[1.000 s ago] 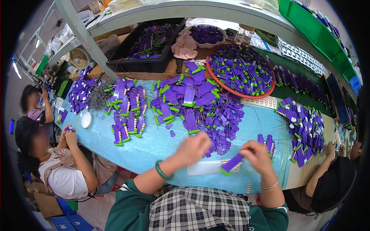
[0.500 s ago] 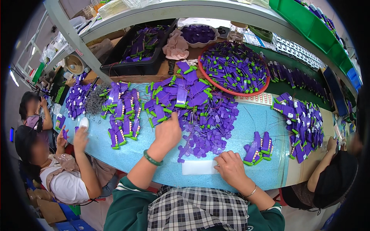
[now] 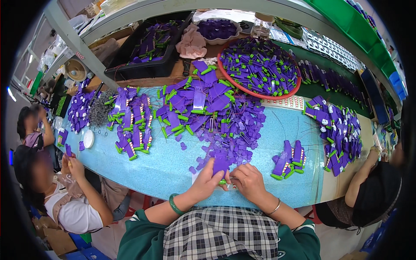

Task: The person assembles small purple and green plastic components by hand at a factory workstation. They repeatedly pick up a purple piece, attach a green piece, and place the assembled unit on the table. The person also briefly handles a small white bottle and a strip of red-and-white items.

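My left hand (image 3: 203,180), with a green bangle at the wrist, grips a flat purple piece with a green end (image 3: 220,164) near the table's front edge. Close beside it is my right hand (image 3: 249,180), its fingers pinched at the lower end of that piece; what is between them is too small to make out. A white strip (image 3: 195,178) lies partly hidden under my hands. Just beyond them spreads a heap of small purple pieces (image 3: 249,141), and behind that lies a pile of larger purple pieces with green ends (image 3: 199,99).
A red-rimmed basket (image 3: 297,89) of purple and green pieces stands at the back, near a black tray (image 3: 143,68). Small groups of pieces lie left (image 3: 133,117) and right (image 3: 288,160). A metal shelf post (image 3: 80,47) rises back left. Other people sit on both sides.
My left hand has come back from the pile toward me with a purple piece in it. My right hand has moved slightly left and meets it over the white strip.
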`<control>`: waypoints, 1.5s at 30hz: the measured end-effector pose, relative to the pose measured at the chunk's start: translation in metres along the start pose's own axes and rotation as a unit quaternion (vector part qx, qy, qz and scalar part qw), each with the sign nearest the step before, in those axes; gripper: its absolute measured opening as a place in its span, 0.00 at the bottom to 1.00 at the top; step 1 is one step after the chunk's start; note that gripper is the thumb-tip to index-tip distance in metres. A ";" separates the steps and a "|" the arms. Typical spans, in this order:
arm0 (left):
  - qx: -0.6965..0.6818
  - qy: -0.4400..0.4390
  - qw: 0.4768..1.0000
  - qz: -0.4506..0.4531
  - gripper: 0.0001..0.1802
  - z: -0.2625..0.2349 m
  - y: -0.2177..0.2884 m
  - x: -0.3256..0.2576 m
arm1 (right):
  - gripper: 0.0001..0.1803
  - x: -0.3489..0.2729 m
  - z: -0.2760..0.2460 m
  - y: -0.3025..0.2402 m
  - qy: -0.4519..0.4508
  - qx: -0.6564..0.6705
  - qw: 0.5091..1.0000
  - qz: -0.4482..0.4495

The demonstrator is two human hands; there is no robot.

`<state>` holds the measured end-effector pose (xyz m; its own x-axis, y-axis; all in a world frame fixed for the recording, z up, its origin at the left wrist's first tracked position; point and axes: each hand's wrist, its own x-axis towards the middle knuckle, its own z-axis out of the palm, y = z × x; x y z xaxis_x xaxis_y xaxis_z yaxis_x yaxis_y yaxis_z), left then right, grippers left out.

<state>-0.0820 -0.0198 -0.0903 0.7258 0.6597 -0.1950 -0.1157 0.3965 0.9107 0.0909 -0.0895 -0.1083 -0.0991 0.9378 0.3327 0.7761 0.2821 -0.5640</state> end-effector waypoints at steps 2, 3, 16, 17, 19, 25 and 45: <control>0.034 -0.012 0.999 -0.010 0.11 -0.007 -0.023 0.004 | 0.07 -0.002 0.002 0.004 0.012 0.012 1.000 -0.014; 0.052 -0.016 0.998 -0.014 0.11 -0.008 -0.027 0.004 | 0.06 -0.002 0.005 0.007 0.018 0.020 0.999 -0.019; 0.119 -0.026 0.991 -0.055 0.09 -0.007 -0.014 0.001 | 0.08 0.013 -0.043 0.000 -0.040 0.299 0.942 0.147; 0.138 -0.031 0.989 -0.047 0.07 -0.004 -0.009 0.001 | 0.08 0.014 -0.045 -0.002 -0.015 0.280 0.952 0.120; 0.139 -0.022 0.990 -0.031 0.06 -0.001 0.000 0.002 | 0.09 0.021 -0.046 -0.009 0.034 0.238 0.969 0.062; 0.026 0.007 1.000 0.015 0.07 -0.001 0.014 0.006 | 0.09 0.021 -0.027 -0.019 0.118 0.343 0.920 0.150; 0.006 0.035 0.999 0.010 0.05 0.000 0.012 0.007 | 0.07 0.013 -0.009 -0.016 0.035 0.550 0.800 0.235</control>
<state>-0.0786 -0.0104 -0.0806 0.6743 0.7105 -0.2012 -0.1216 0.3756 0.9188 0.0826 -0.0834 -0.0878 0.1083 0.9898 -0.0925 -0.3051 -0.0555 -0.9507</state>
